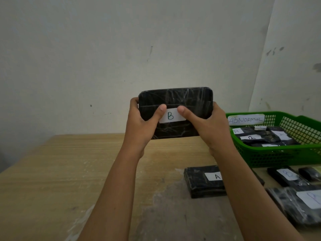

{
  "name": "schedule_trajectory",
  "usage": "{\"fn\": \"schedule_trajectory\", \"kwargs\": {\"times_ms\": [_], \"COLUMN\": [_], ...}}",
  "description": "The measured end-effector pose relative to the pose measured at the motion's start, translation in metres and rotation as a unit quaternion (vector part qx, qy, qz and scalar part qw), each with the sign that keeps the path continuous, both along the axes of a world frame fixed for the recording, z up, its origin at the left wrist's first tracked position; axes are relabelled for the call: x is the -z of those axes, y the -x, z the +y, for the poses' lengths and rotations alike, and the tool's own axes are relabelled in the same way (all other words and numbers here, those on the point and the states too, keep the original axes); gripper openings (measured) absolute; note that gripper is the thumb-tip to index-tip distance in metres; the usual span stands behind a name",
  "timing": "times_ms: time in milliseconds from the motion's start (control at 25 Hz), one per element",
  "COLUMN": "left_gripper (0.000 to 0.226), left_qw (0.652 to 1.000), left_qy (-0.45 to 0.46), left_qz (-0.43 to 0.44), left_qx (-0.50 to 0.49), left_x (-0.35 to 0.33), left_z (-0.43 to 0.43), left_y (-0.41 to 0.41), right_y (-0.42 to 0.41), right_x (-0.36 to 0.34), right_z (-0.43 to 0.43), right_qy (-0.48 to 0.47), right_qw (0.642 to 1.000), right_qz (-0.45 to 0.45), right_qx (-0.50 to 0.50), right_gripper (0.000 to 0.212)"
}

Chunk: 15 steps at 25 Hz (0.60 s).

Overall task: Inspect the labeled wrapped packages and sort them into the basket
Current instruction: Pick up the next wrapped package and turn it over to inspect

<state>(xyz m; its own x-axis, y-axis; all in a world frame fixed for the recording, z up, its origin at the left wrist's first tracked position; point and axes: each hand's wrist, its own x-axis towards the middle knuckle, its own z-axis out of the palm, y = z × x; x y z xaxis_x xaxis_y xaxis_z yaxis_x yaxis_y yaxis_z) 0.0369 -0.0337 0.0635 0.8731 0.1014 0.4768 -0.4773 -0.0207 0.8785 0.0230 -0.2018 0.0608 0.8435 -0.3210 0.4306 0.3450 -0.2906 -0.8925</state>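
A black plastic-wrapped package [175, 100] with a white label reading "B" is held upright above the table, facing me. My left hand [142, 126] grips its left edge, thumb beside the label. My right hand [206, 126] grips its right edge, thumb on the label's other side. A green mesh basket [295, 153] tagged "ABNORMAL" stands at the right and holds several wrapped labelled packages [260, 136].
On the wooden table [69, 171], a wrapped package labelled "A" [203, 181] lies under my right forearm. More wrapped packages [286, 176] lie at the front right, one large [298, 206]. A pale wall rises behind the table.
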Motion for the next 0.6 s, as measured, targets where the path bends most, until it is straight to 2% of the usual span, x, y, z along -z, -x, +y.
{"fn": "schedule_trajectory", "kwargs": {"times_ms": [120,200,440,600], "left_gripper": [0.047,0.044,0.036,0.037], "left_qw": [1.000,1.000,0.999,0.999], "left_qy": [-0.017,-0.009,0.046,0.036], "left_qz": [-0.006,-0.014,0.016,0.030], "left_qx": [0.020,0.024,-0.005,0.020], "left_x": [0.002,0.002,-0.003,-0.004], "left_z": [-0.006,-0.011,-0.007,-0.006], "left_y": [0.002,0.004,0.002,0.003], "right_y": [0.000,-0.001,-0.002,-0.003], "right_x": [0.002,0.002,0.002,0.002], "right_z": [0.003,0.003,0.005,0.002], "right_qy": [-0.081,-0.095,-0.090,-0.106], "right_qw": [0.996,0.994,0.995,0.993], "right_qz": [-0.006,-0.011,0.021,0.018], "right_qx": [0.026,0.046,0.023,0.041], "right_gripper": [0.074,0.080,0.067,0.057]}}
